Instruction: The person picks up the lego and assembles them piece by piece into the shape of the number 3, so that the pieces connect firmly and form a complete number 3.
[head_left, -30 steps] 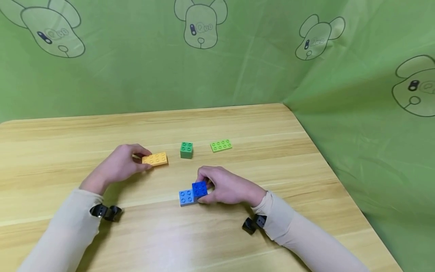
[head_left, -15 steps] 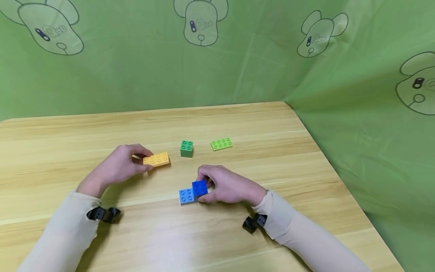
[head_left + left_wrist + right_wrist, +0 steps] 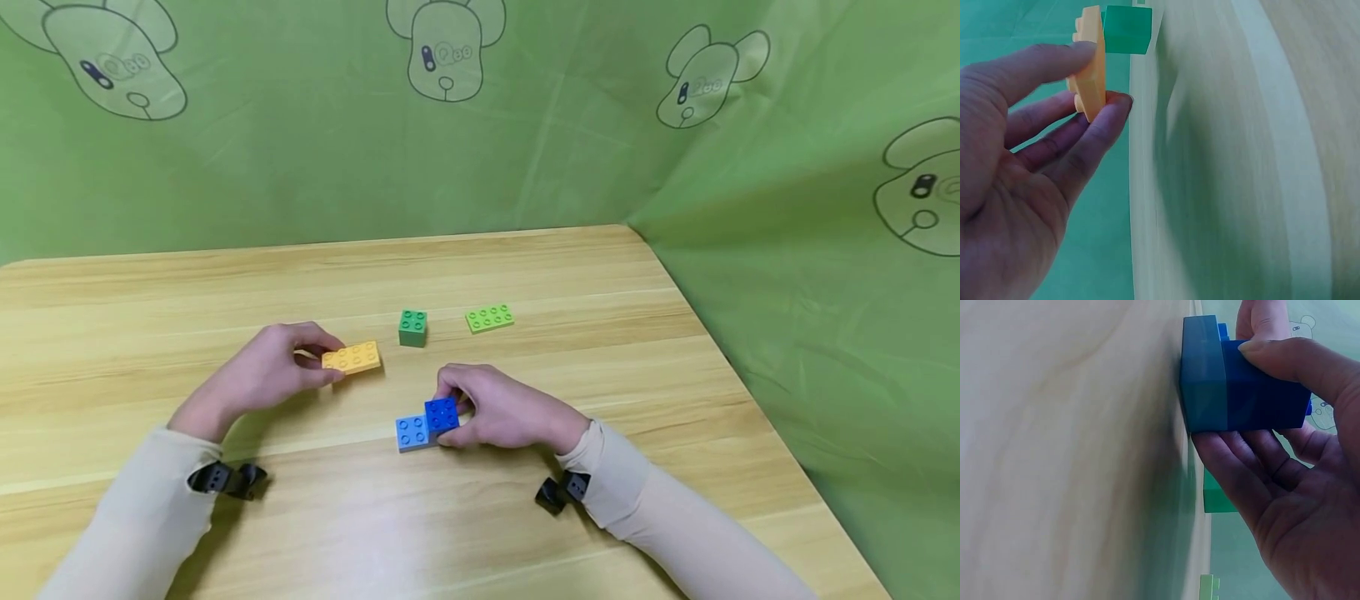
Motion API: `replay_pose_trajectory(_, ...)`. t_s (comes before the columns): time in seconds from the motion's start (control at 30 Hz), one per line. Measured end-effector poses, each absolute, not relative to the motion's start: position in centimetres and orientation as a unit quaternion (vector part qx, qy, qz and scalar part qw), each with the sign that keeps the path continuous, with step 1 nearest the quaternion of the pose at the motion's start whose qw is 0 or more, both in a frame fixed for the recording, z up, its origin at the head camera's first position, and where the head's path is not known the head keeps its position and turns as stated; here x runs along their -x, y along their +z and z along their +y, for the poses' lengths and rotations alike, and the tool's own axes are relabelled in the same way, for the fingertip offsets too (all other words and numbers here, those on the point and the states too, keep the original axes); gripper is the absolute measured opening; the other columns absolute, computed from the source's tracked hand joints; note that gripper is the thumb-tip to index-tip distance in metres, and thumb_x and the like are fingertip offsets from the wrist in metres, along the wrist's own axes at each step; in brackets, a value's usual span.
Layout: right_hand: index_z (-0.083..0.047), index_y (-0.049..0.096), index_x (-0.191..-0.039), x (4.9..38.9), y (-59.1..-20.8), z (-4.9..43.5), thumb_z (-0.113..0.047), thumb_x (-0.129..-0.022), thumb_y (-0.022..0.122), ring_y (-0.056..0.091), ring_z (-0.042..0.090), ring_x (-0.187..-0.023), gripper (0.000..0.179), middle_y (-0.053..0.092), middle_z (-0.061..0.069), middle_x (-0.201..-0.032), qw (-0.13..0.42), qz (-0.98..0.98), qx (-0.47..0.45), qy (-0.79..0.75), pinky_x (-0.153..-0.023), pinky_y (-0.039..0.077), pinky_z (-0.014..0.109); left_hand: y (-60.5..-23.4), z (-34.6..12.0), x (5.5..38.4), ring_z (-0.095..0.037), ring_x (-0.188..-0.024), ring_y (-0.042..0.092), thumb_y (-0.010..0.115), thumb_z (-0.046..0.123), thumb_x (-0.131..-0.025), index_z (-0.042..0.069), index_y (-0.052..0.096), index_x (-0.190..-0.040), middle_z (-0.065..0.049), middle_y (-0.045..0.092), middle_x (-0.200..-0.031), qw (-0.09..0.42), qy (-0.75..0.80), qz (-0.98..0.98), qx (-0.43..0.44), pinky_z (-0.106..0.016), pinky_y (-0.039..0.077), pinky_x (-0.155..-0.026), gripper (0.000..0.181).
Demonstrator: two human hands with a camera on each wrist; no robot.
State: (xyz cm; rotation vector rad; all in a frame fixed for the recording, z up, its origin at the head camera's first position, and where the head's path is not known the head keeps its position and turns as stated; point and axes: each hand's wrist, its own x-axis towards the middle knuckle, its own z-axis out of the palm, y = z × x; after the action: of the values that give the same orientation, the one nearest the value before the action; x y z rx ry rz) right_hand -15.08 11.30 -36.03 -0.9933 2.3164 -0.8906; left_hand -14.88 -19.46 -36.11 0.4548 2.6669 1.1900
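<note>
My left hand (image 3: pixel 273 367) pinches a flat yellow-orange toy building brick (image 3: pixel 358 357) by its left end, between thumb and fingers. In the left wrist view this brick (image 3: pixel 1092 69) is held off the table, with its studs facing away from the wood. My right hand (image 3: pixel 498 408) grips a dark blue square brick (image 3: pixel 441 414), thumb on one side and fingers on the other. That brick is stacked on the right half of a longer light blue brick (image 3: pixel 411 433). In the right wrist view the light blue brick (image 3: pixel 1200 375) lies right at the tabletop.
A dark green square brick (image 3: pixel 412 328) stands behind the two hands. Right of it lies a flat lime-green brick (image 3: pixel 490 318). All are on a wood-grain table (image 3: pixel 600 333), with a green printed curtain (image 3: pixel 480 175) behind and to the right.
My left hand has moved slightly right and a little nearer with the yellow-orange brick. My right hand keeps its grip on the dark blue brick in the same place.
</note>
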Motion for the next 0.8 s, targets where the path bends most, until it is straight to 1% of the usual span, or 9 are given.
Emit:
replay_pose_trajectory(0.3,-0.015,0.055,-0.093,15.1,-36.1,11.3,-0.017,-0.081,0.083,0.053,0.018,-0.080,0.030,0.054,-0.001,-0.086,0.233,0.844,0.361,-0.321,-0.062,0.042,0.025,-36.1,-18.8,14.4,-0.023,-0.093,0.061,0.078,0.006,-0.084,0.001,0.069,-0.111,-0.008,0.064,-0.106,0.102,0.421,0.886,-0.166,-0.029,0.056,-0.081,0.029)
replay_pose_trajectory(0.63,-0.015,0.055,-0.093,15.1,-36.1,11.3,-0.017,-0.081,0.083,0.053,0.017,-0.082,0.030,0.055,-0.001,-0.088,0.234,0.844,0.361,-0.320,-0.064,0.044,0.026,-35.8,-17.9,13.8,-0.021,-0.091,0.062,0.079,0.009,-0.084,0.002,0.070,-0.109,-0.006,0.065,-0.105,0.088,0.423,0.883,-0.185,-0.031,0.056,-0.083,0.028)
replay_pose_trajectory(0.8,-0.014,0.055,-0.092,15.2,-36.1,11.4,-0.017,-0.081,0.083,0.053,0.018,-0.081,0.030,0.054,-0.001,-0.087,0.234,0.844,0.361,-0.321,-0.063,0.043,0.026,-35.7,-17.6,13.7,-0.021,-0.092,0.061,0.079,0.010,-0.084,0.002,0.070,-0.110,-0.006,0.065,-0.105,0.091,0.422,0.884,-0.179,-0.033,0.056,-0.084,0.028)
